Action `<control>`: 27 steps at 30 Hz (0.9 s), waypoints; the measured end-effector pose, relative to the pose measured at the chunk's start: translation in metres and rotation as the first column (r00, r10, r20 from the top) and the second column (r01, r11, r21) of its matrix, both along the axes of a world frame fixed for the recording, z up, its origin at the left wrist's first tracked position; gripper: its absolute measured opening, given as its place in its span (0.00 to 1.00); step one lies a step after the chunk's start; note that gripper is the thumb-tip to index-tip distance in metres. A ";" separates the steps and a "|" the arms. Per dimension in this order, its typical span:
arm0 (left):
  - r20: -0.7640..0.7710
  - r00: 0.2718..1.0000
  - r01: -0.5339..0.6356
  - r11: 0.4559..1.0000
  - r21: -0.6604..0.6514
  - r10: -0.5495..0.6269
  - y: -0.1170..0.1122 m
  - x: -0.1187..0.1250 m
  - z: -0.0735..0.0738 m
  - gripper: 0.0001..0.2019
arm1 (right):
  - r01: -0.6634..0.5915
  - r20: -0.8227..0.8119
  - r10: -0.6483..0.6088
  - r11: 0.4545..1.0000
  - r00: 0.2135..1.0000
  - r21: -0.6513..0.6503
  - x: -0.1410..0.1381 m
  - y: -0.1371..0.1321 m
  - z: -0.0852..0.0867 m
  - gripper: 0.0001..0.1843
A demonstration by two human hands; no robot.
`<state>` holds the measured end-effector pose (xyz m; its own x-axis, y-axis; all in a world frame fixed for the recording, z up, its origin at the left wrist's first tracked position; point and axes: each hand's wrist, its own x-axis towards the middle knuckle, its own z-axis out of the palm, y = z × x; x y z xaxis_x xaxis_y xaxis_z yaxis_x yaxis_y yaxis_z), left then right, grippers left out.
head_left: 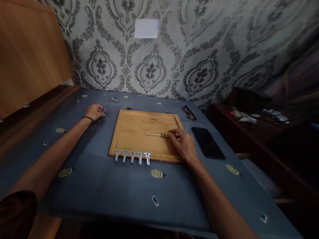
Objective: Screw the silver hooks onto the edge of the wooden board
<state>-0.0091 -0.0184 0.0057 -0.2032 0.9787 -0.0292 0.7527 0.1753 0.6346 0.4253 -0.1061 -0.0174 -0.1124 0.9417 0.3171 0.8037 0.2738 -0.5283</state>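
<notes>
A wooden board (143, 131) with a raised rim lies flat on the table. Several small metal hinge-like pieces (132, 157) sit in a row along its near edge, jutting over it toward me. Over the board's right side, my right hand (184, 144) is closed around the yellow handle of a screwdriver (157, 134), whose thin shaft points left. Left of the board, close to the tabletop, my left hand (94, 112) pinches a small metal piece (104, 110); its exact shape is too small to make out. Tiny dark bits lie beneath that hand.
A black phone (208, 143) lies right of the board, with dark-framed glasses (189, 112) behind it. More small metal parts (114, 99) rest near the table's back. A blue patterned cloth (127, 196) covers the table. A wooden cabinet (23, 50) stands at the left, the papered wall behind.
</notes>
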 end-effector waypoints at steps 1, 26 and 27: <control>0.019 1.000 -0.005 1.000 0.017 0.004 -0.003 -0.001 0.002 0.19 | -0.006 -0.008 0.006 1.000 1.000 0.009 0.000 0.000 0.000 0.14; 0.592 0.449 0.734 0.655 0.183 -0.669 -0.105 0.148 0.036 0.19 | -0.374 -0.443 0.400 0.915 0.803 0.148 -0.052 -0.062 0.035 0.14; 0.592 0.435 0.751 0.636 0.177 -0.678 -0.107 0.151 0.039 0.19 | -0.381 -0.458 0.406 0.912 0.791 0.151 -0.053 -0.064 0.036 0.12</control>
<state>0.1417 -0.1253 0.0443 0.6609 0.7499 0.0299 0.1442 -0.1660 0.9755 0.3725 -0.1698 0.0186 -0.2959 0.8306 0.4717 0.2784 0.5474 -0.7892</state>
